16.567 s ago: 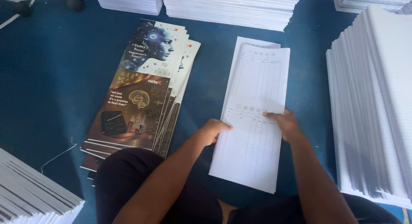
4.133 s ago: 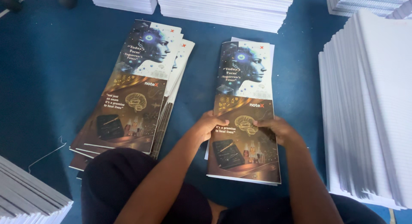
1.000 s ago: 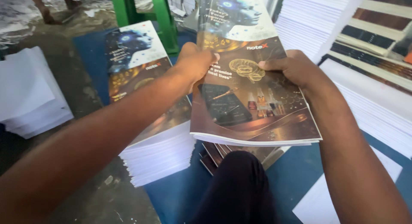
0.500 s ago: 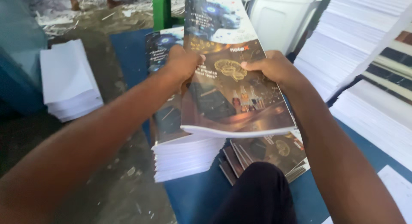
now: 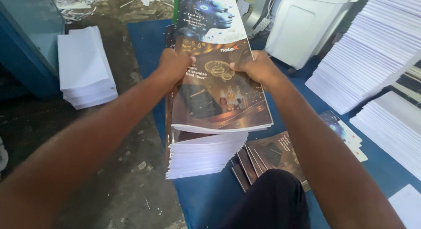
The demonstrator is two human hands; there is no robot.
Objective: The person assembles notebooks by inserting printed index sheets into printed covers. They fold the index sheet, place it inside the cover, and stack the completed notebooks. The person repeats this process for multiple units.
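Note:
Both my hands hold one glossy dark-covered booklet (image 5: 215, 86) out in front of me, just above a tall pile of the same booklets (image 5: 204, 152). My left hand (image 5: 174, 64) grips its left edge with the thumb on the cover. My right hand (image 5: 258, 67) grips the right edge the same way. The booklet's cover shows a blue head at the top and a golden brain in the middle. The pile stands on a blue mat (image 5: 210, 198), and the held booklet hides most of the pile's top.
Fanned-out loose covers (image 5: 280, 152) lie by my knee (image 5: 272, 198). Stacks of white sheets stand at the left (image 5: 85, 67) and the right (image 5: 377, 49). A white bin (image 5: 302, 23) is behind. At far left is a blue machine (image 5: 26, 40) on dirty concrete floor.
My view turned from the work spot to the tall pile on the left. The booklet has travelled with both hands and now hovers lower, almost over the pile.

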